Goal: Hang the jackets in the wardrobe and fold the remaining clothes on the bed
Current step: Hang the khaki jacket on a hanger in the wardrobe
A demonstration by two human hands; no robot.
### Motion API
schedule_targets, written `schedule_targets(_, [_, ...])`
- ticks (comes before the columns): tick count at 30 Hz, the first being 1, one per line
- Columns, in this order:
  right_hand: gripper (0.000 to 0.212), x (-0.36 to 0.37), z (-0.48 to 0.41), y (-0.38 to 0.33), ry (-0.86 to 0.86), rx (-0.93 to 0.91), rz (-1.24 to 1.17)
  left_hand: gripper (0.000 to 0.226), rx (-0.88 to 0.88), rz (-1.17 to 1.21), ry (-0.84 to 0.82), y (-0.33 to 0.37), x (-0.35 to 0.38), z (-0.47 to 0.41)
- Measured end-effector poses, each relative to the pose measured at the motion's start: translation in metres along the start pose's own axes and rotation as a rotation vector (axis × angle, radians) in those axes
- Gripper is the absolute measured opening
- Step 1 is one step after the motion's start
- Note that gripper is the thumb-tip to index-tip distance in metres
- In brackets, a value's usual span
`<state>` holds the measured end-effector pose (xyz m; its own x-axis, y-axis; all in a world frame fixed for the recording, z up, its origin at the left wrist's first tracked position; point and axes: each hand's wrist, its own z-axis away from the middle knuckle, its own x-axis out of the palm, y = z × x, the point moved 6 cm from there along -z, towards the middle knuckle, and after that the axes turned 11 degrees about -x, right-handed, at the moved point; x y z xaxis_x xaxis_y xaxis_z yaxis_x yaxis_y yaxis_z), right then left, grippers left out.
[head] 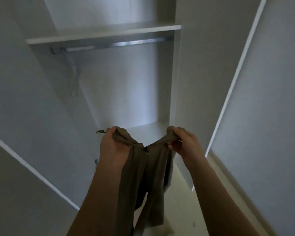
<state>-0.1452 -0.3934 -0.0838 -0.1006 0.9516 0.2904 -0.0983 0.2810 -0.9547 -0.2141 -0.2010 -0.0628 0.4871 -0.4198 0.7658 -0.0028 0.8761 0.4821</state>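
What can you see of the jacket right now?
The jacket is taupe-brown, of thin soft cloth, with a small dark zip pull at the neck. It hangs limp in front of the open wardrobe, held up by the left hand and right hand, each gripping a bunched shoulder.

left hand [113, 148], right hand [186, 144] bare; forearms bare to frame edge.
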Motion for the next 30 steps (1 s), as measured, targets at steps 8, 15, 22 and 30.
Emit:
schedule_targets(8, [0.013,0.097,-0.153,-0.003,-0.337,-0.009,0.361,0.028,0.199,0.082,0.19,0.09,0.008,-0.088])
schedule_targets(15, [0.023,0.179,-0.272,0.03,-0.491,-0.126,0.812,0.034,0.267,0.13,0.324,0.155,0.0,-0.158])
schedule_targets(22, [0.012,0.318,-0.363,0.058,-0.556,-0.2,0.722,0.031,0.21,0.126,0.372,0.24,-0.031,-0.239])
schedule_targets(30, [0.016,0.49,-0.423,0.13,-0.731,-0.019,0.637,0.031,0.229,0.185,0.411,0.333,-0.072,-0.316])
